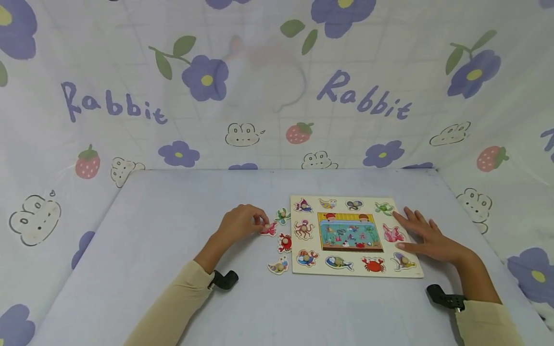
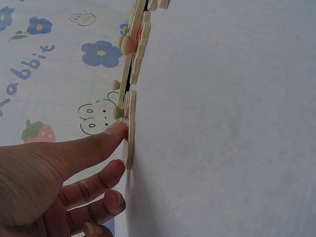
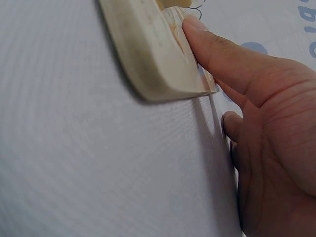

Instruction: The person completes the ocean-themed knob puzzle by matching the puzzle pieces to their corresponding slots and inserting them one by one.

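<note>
My left hand [image 1: 240, 225] pinches a pink wooden puzzle piece [image 1: 270, 230] left of the puzzle board. In the left wrist view the thumb lies against this piece [image 2: 131, 150], and the index finger is mostly hidden. Around it lie a green turtle piece [image 1: 283, 216], a red crab piece [image 1: 284, 243] and a snail-like piece [image 1: 279, 266]. My right hand [image 1: 434, 244] rests at the right side of the cream puzzle board [image 1: 357, 264], fingers spread. Its thumb touches the board's surface in the right wrist view, near the pink picture [image 1: 393, 234].
Knobbed sea-animal pieces, such as an octopus [image 1: 304, 229] and a striped fish [image 1: 339, 263], sit around the board's aquarium picture [image 1: 350, 233]. The white table [image 1: 242, 307] meets a patterned curtain [image 1: 268, 105] at its back and sides.
</note>
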Demonstrator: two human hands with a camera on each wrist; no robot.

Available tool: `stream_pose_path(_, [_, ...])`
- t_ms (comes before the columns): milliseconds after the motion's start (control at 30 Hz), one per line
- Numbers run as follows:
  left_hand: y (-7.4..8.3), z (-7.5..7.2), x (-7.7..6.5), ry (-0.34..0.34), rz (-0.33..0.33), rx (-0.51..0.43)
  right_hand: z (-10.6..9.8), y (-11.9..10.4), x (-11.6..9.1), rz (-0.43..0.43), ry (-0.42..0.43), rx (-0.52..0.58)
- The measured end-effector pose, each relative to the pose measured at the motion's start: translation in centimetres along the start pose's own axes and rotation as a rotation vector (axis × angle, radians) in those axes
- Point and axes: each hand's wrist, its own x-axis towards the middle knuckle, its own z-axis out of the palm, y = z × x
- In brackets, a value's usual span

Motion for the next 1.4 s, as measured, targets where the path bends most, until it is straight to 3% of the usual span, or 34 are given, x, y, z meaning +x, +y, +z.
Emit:
stream_pose_path(867, [0.4, -0.3, -0.4, 0.014, 0.001, 0.044, 0.0, 0.4, 0.3, 0.009, -0.002, -0.003])
stream_pose_path(1400, [2.1, -1.1, -1.1, 0.047, 0.038, 0.032, 0.1, 0.3, 0.1, 0.012, -0.005, 0.009])
